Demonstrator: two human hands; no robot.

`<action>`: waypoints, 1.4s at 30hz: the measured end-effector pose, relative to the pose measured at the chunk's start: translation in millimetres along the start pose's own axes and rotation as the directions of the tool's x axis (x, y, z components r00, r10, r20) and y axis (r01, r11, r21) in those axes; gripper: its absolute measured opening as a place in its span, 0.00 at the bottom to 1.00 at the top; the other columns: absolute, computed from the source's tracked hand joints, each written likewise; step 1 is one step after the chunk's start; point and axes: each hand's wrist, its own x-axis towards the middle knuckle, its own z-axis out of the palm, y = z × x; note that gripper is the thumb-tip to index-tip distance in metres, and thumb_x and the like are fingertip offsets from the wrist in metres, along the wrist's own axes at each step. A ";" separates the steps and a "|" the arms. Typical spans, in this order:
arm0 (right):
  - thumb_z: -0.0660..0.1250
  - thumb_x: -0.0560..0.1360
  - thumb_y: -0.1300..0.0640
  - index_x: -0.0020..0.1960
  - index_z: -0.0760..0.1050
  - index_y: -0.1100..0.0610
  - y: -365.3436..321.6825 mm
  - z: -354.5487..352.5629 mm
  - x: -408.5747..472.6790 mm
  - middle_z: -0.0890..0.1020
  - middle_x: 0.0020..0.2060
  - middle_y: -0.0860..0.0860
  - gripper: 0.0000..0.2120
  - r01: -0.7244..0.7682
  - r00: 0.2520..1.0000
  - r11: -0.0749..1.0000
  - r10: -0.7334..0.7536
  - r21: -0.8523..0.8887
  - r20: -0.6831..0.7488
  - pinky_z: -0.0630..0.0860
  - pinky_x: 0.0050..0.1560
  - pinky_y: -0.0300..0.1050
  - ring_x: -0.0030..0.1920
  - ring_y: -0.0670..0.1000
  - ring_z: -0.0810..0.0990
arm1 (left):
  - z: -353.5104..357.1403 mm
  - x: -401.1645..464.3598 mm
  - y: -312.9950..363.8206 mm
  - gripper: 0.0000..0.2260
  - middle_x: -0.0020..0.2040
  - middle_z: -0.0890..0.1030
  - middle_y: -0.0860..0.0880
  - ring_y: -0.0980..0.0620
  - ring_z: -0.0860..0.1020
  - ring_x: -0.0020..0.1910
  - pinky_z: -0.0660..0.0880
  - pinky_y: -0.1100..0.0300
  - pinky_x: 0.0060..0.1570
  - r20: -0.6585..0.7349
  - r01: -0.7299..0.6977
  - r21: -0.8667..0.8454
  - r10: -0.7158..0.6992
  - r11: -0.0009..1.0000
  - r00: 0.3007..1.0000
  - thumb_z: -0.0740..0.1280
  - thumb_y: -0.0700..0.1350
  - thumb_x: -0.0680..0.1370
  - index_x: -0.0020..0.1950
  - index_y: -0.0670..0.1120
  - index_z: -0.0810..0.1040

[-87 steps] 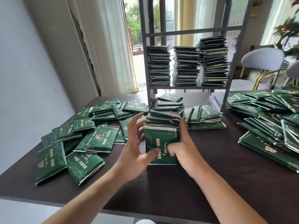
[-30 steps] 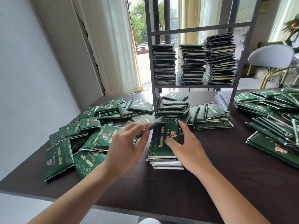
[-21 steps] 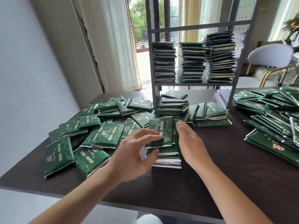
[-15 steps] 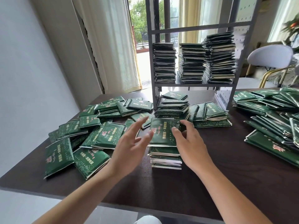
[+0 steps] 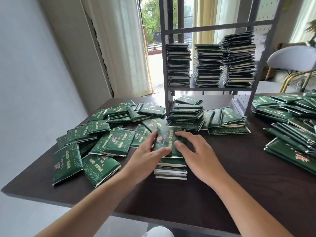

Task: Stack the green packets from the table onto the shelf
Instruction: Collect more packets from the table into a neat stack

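Head view: your left hand (image 5: pixel 148 152) and right hand (image 5: pixel 196 151) are lying flat-fingered on the small stack of green packets (image 5: pixel 170 158), gripping nothing. Those glossy soft packets are probably sliding easily, so you're best clamping the stack's two sides.

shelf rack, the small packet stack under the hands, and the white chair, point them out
shelf rack (image 5: pixel 212 88): head view, front edge of loaded board
small packet stack (image 5: pixel 171 172): head view, front edges
white chair (image 5: pixel 290 58): head view, backrest

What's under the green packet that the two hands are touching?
Under the top packet sits a small pile of more packets, resting on the dark table. Only their front edges show. The left hand and right hand cover the pile's sides.
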 end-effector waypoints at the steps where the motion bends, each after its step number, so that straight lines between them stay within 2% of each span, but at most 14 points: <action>1: 0.62 0.78 0.39 0.64 0.73 0.34 0.4 0.7 0.6 0.74 0.53 0.43 0.15 0.000 1.000 1.000 0.000 0.000 -0.001 0.71 0.62 0.49 0.55 0.46 0.76 | -1.7 0.3 -0.5 0.33 0.68 0.69 0.61 0.66 0.71 0.63 0.64 0.73 0.60 -0.005 0.008 0.003 -0.008 1.000 1.000 0.70 0.45 0.79 0.81 0.51 0.60; 5: 0.63 0.76 0.38 0.60 0.73 0.33 2.3 2.7 1.0 0.74 0.52 0.42 0.13 0.013 1.000 1.000 -0.013 0.004 -0.010 0.73 0.62 0.51 0.53 0.46 0.77 | -3.2 -1.5 -3.0 0.32 0.62 0.72 0.67 0.77 0.70 0.57 0.65 0.77 0.58 -0.006 0.018 -0.006 -0.018 1.000 1.000 0.74 0.47 0.77 0.79 0.52 0.65; 7: 0.63 0.76 0.38 0.60 0.73 0.33 3.2 3.5 1.1 0.74 0.52 0.42 0.13 0.018 1.000 1.000 -0.018 -0.011 0.001 0.74 0.61 0.50 0.52 0.45 0.77 | -3.8 -2.3 -3.5 0.36 0.63 0.74 0.66 0.71 0.71 0.62 0.67 0.66 0.68 -0.028 0.038 -0.006 -0.038 0.999 0.999 0.76 0.53 0.71 0.78 0.54 0.68; 9: 0.63 0.77 0.38 0.61 0.73 0.33 3.6 4.1 0.5 0.74 0.53 0.42 0.13 0.031 0.999 0.999 -0.031 -0.035 0.007 0.74 0.59 0.48 0.49 0.43 0.77 | -5.3 -2.4 -2.8 0.38 0.66 0.76 0.61 0.65 0.74 0.65 0.68 0.61 0.70 -0.060 0.055 -0.032 -0.057 0.998 0.997 0.77 0.54 0.66 0.76 0.55 0.70; 15: 0.62 0.78 0.39 0.63 0.72 0.33 4.2 5.8 1.1 0.74 0.52 0.42 0.14 0.048 0.999 0.997 -0.049 -0.063 -0.006 0.72 0.55 0.45 0.48 0.43 0.76 | -12.8 -3.1 4.1 0.23 0.58 0.80 0.61 0.69 0.81 0.51 0.75 0.73 0.54 -0.053 0.013 -0.043 -0.015 0.999 0.998 0.75 0.45 0.76 0.70 0.54 0.75; 18: 0.62 0.78 0.39 0.64 0.72 0.33 4.1 5.6 0.7 0.74 0.52 0.41 0.14 0.053 0.999 0.997 -0.054 -0.063 -0.001 0.70 0.54 0.44 0.47 0.41 0.77 | -30.3 4.8 0.7 0.14 0.59 0.81 0.57 0.63 0.80 0.56 0.78 0.60 0.61 -0.121 -0.051 0.136 0.067 0.989 0.990 0.70 0.46 0.80 0.66 0.50 0.78; 22: 0.61 0.79 0.39 0.64 0.72 0.33 3.7 4.7 -0.2 0.74 0.52 0.40 0.14 0.053 0.998 0.997 -0.053 -0.051 0.015 0.69 0.53 0.43 0.47 0.40 0.76 | -59.4 19.2 -16.8 0.18 0.67 0.76 0.49 0.52 0.74 0.64 0.70 0.58 0.62 -0.267 0.078 0.624 0.118 0.778 0.956 0.69 0.49 0.80 0.69 0.48 0.76; 24: 0.61 0.79 0.39 0.64 0.72 0.33 3.6 4.8 0.1 0.74 0.52 0.40 0.14 0.053 0.999 0.997 -0.052 -0.049 0.013 0.69 0.52 0.42 0.46 0.40 0.76 | -69.7 24.3 -26.8 0.22 0.69 0.73 0.46 0.47 0.72 0.66 0.70 0.52 0.66 -0.282 0.223 0.746 -0.006 0.628 0.959 0.68 0.52 0.79 0.72 0.50 0.73; 26: 0.61 0.79 0.39 0.64 0.72 0.33 3.4 5.0 0.0 0.74 0.52 0.40 0.14 0.056 0.998 0.997 -0.055 -0.050 0.017 0.69 0.53 0.43 0.47 0.40 0.76 | -74.9 26.6 -33.2 0.23 0.68 0.73 0.44 0.44 0.72 0.66 0.71 0.49 0.67 -0.307 0.306 0.769 -0.095 0.561 0.947 0.66 0.52 0.78 0.73 0.51 0.72; 31: 0.61 0.79 0.40 0.64 0.72 0.34 3.8 4.8 0.3 0.74 0.53 0.40 0.14 0.061 0.998 0.997 -0.061 -0.035 0.020 0.68 0.54 0.42 0.51 0.38 0.75 | -81.2 31.6 -29.9 0.23 0.61 0.80 0.46 0.45 0.77 0.58 0.75 0.55 0.55 -0.313 0.289 0.653 -0.098 0.700 0.945 0.73 0.43 0.71 0.66 0.54 0.78; 34: 0.61 0.79 0.40 0.64 0.72 0.34 3.2 4.6 0.1 0.74 0.53 0.40 0.14 0.064 0.998 0.997 -0.064 -0.034 0.018 0.69 0.55 0.42 0.50 0.39 0.76 | -85.3 30.0 -21.5 0.25 0.54 0.81 0.47 0.48 0.80 0.47 0.80 0.56 0.40 -0.316 0.263 0.418 -0.132 0.870 0.939 0.71 0.32 0.69 0.62 0.51 0.80; 36: 0.61 0.79 0.40 0.64 0.72 0.34 3.6 5.0 -0.2 0.75 0.53 0.40 0.14 0.066 0.998 0.997 -0.066 -0.033 0.014 0.70 0.56 0.43 0.49 0.39 0.76 | -87.5 26.5 -14.8 0.24 0.55 0.80 0.46 0.50 0.80 0.50 0.79 0.59 0.34 -0.325 0.245 0.237 -0.162 0.940 0.932 0.68 0.27 0.69 0.59 0.49 0.81; 39: 0.61 0.79 0.40 0.65 0.72 0.34 4.1 4.9 -0.7 0.75 0.52 0.41 0.15 0.065 0.998 0.997 -0.064 -0.033 0.016 0.71 0.56 0.44 0.49 0.40 0.76 | -89.8 25.5 -8.5 0.24 0.54 0.83 0.44 0.49 0.80 0.53 0.75 0.61 0.36 -0.262 0.277 0.006 -0.266 0.961 0.928 0.69 0.22 0.67 0.54 0.45 0.81; 42: 0.61 0.79 0.40 0.65 0.72 0.34 3.3 4.2 -0.9 0.74 0.52 0.40 0.15 0.064 0.998 0.997 -0.063 -0.031 0.019 0.71 0.55 0.44 0.48 0.40 0.76 | -91.0 26.4 -6.0 0.24 0.52 0.85 0.41 0.48 0.83 0.52 0.80 0.61 0.38 -0.177 0.323 -0.188 -0.355 0.928 0.918 0.70 0.20 0.66 0.54 0.43 0.82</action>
